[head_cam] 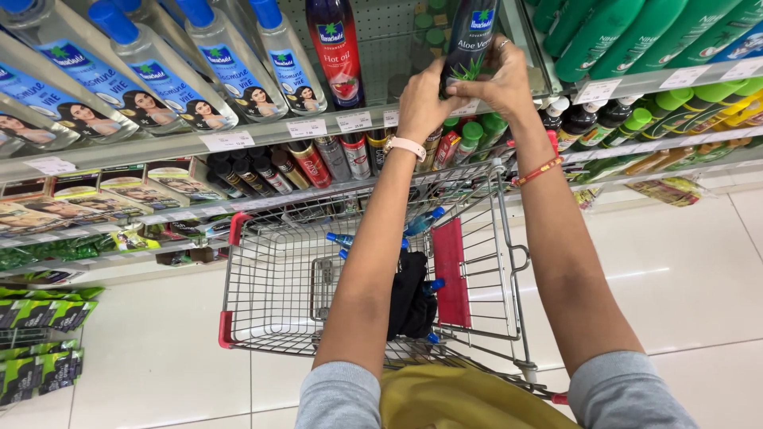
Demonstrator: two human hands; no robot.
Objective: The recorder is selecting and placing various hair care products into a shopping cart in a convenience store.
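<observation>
Dark green bottle point(469, 44) is gripped at its base by the left hand point(420, 99) and right hand point(505, 83), at twelve o'clock above the wire trolley point(270, 270), against the upper shelf point(238, 137)

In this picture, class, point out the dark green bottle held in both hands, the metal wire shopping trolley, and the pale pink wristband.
dark green bottle point(470, 36), head view, label area.
metal wire shopping trolley point(274, 262), head view, basket floor.
pale pink wristband point(404, 145), head view, strap on left wrist.
</observation>
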